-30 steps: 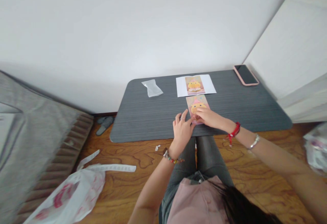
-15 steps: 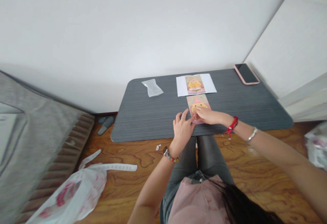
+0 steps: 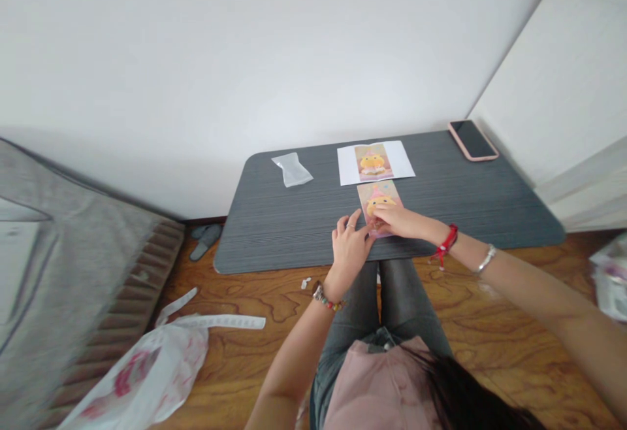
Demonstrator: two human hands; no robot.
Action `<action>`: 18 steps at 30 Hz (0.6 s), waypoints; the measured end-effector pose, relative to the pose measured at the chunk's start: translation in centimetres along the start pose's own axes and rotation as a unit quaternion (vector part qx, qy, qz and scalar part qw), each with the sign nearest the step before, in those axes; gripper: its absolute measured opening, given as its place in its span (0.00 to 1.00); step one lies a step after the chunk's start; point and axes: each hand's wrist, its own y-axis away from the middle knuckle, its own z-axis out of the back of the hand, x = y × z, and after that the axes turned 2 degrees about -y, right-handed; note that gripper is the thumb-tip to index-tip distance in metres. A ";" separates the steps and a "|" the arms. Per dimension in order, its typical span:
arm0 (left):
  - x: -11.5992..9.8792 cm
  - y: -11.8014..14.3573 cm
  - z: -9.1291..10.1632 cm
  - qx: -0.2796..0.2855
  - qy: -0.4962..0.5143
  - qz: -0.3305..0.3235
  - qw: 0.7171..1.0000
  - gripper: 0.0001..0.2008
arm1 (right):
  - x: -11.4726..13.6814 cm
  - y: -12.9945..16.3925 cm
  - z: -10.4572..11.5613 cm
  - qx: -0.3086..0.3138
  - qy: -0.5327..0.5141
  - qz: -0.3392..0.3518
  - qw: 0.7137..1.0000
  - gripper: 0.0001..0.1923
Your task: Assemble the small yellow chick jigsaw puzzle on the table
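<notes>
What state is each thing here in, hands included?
Left hand: open, fingertips at the picture card's near left edge.
Right hand: pressing on the card.
Picture card: flat, face up.
White sheet: flat, picture up.
Phone: screen dark.
Clear bag: crumpled, lying apart.

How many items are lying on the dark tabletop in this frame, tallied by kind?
Picture cards with a yellow character: 1, the small card under the left hand and right hand
White sheets printed with the same picture: 1, the sheet
Clear plastic bags: 1, the bag
Phones: 1, the pink-cased phone
Total: 4 on the table
</notes>
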 end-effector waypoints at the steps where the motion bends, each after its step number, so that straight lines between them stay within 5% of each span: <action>1: 0.0 0.0 -0.1 0.000 0.000 0.000 1.000 0.14 | 0.1 -0.1 0.1 0.003 0.001 0.007 1.000 0.07; 9: 0.1 0.0 -0.3 -0.012 -0.001 -0.004 1.000 0.15 | 0.2 0.2 0.0 -0.013 0.003 0.007 1.000 0.05; 18: 0.1 0.0 0.0 -0.006 0.002 -0.004 1.000 0.14 | -0.2 -0.3 -0.4 0.065 0.000 -0.053 0.996 0.08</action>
